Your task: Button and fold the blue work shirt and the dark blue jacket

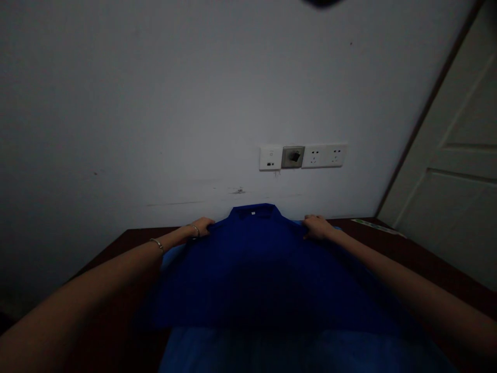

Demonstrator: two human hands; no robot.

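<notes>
A dark blue collared shirt (248,259) is spread out in front of me, its collar toward the wall and a small white label inside the neck. My left hand (202,226) is closed on the shirt's left shoulder. On the opposite shoulder, my right hand (316,227) pinches the fabric. Beneath the shirt lies a lighter blue cloth (217,352), showing at the near edge and a little beside each hand. Whether the shirt rests flat or is lifted slightly is hard to tell in the dim light.
The dark reddish-brown table (120,300) meets a pale wall (174,103) at its far edge. Wall sockets (322,156) and a switch plate (270,158) sit above it. A flat printed strip (376,226) lies at the far right, near a white panelled door (458,197).
</notes>
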